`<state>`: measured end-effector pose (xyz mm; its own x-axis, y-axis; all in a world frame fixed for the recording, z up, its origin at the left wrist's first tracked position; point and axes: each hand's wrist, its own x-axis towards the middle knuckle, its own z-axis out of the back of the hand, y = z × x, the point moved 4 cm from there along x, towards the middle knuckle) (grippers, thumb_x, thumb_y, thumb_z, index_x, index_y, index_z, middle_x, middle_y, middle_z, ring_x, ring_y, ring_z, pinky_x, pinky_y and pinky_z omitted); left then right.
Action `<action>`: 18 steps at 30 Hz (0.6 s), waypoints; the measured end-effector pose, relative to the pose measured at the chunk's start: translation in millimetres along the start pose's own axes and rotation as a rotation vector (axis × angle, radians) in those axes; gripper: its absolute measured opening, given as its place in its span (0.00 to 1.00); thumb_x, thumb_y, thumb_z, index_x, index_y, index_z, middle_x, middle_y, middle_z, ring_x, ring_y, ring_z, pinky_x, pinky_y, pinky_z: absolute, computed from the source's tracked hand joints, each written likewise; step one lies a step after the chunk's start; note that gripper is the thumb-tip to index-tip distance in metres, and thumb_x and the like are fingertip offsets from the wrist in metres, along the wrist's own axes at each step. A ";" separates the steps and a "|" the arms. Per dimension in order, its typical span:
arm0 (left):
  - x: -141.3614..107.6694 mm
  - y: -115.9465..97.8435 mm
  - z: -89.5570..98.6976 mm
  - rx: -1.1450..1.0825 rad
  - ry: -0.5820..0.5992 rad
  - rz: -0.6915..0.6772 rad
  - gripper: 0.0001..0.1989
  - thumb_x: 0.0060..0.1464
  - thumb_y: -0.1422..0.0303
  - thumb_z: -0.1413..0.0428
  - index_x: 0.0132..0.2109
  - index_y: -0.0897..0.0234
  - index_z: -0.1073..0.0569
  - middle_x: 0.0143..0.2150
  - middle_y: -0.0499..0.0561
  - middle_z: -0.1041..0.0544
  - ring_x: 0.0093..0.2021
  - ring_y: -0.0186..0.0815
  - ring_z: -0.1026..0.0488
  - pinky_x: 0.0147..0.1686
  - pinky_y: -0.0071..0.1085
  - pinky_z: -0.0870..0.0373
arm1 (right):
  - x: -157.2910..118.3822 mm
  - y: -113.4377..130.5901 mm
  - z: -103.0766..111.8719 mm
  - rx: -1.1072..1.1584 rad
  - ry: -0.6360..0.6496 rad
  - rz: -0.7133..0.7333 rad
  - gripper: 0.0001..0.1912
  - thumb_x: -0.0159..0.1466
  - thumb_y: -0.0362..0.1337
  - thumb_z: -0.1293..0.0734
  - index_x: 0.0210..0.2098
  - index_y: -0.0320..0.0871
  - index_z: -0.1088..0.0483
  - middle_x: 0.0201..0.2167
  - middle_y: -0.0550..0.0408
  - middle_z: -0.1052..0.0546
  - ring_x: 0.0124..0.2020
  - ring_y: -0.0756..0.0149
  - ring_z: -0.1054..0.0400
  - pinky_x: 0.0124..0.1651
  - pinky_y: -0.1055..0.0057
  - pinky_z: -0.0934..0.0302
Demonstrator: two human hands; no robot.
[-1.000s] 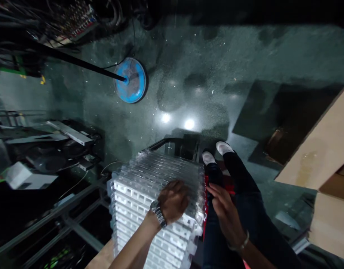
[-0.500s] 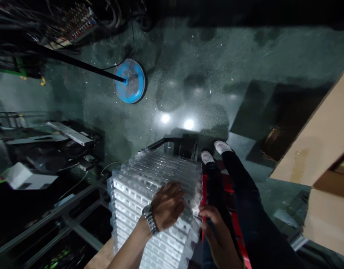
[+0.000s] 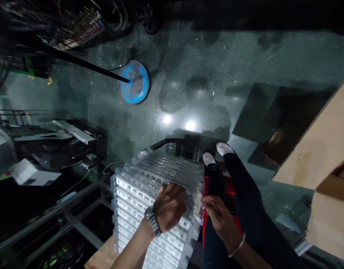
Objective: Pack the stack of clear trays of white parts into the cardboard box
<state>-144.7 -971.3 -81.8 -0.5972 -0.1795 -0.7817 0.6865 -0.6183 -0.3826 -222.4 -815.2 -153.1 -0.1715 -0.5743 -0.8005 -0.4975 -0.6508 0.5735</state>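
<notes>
A stack of clear plastic trays (image 3: 172,164) rises in front of me, and rows of white parts (image 3: 138,209) show inside it on the near side. My left hand (image 3: 170,207), with a metal-band watch on the wrist, lies over the top of the trays. Its fingers are curled down and closed, and what lies under the fingertips is hidden. At the right edge of the stack is my right hand (image 3: 221,220), wearing a light bracelet. Its fingers are bent and closed together by the tray rim; anything between them is too small to make out.
A red object (image 3: 236,222) stands beside my legs, right of the stack. Open cardboard boxes (image 3: 298,168) are at the right. A blue round base (image 3: 140,87) with a black pole stands on the floor ahead. Metal framing (image 3: 85,228) and machine parts occupy the left.
My right hand has shifted slightly up and away from the tray corner, its fingers drawn closer together. My left hand stays on the trays, its fingers more curled. The view has shifted a little.
</notes>
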 end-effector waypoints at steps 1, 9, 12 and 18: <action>-1.0 -2.0 1.3 -0.012 0.002 0.004 0.16 0.60 0.65 0.58 0.49 0.62 0.32 0.47 0.53 0.28 0.50 0.43 0.36 0.49 0.48 0.37 | 0.7 2.6 -0.9 -0.035 0.034 0.043 0.22 0.60 0.55 0.42 0.33 0.41 0.33 0.35 0.46 0.30 0.37 0.58 0.34 0.42 0.60 0.36; 4.4 -0.2 -2.0 -0.194 -0.121 0.095 0.21 0.56 0.67 0.55 0.55 0.69 0.36 0.44 0.59 0.28 0.47 0.45 0.35 0.50 0.44 0.33 | 38.8 49.8 -20.2 -0.243 0.667 0.051 0.30 0.60 0.52 0.38 0.55 0.40 0.41 0.45 0.46 0.29 0.43 0.57 0.33 0.47 0.60 0.37; 8.5 6.3 -2.9 -0.320 -0.155 0.161 0.23 0.54 0.69 0.54 0.56 0.75 0.37 0.39 0.63 0.26 0.45 0.47 0.32 0.48 0.44 0.31 | 56.3 63.4 -26.5 -0.226 0.856 -0.075 0.32 0.57 0.49 0.34 0.55 0.38 0.40 0.50 0.44 0.30 0.52 0.53 0.36 0.54 0.59 0.41; -68.7 21.3 -0.4 -0.708 -1.018 0.248 0.24 0.55 0.74 0.55 0.60 0.64 0.40 0.64 0.57 0.43 0.64 0.38 0.46 0.63 0.37 0.45 | 68.0 80.0 -61.5 -0.622 0.745 -0.038 0.39 0.54 0.57 0.35 0.56 0.37 0.40 0.43 0.46 0.27 0.48 0.51 0.34 0.52 0.60 0.41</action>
<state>-88.8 -971.9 -36.4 -0.2526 -0.9324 -0.2586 0.7085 0.0038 -0.7057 -221.5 -936.8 -150.9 0.5241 -0.5753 -0.6280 0.0840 -0.6989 0.7103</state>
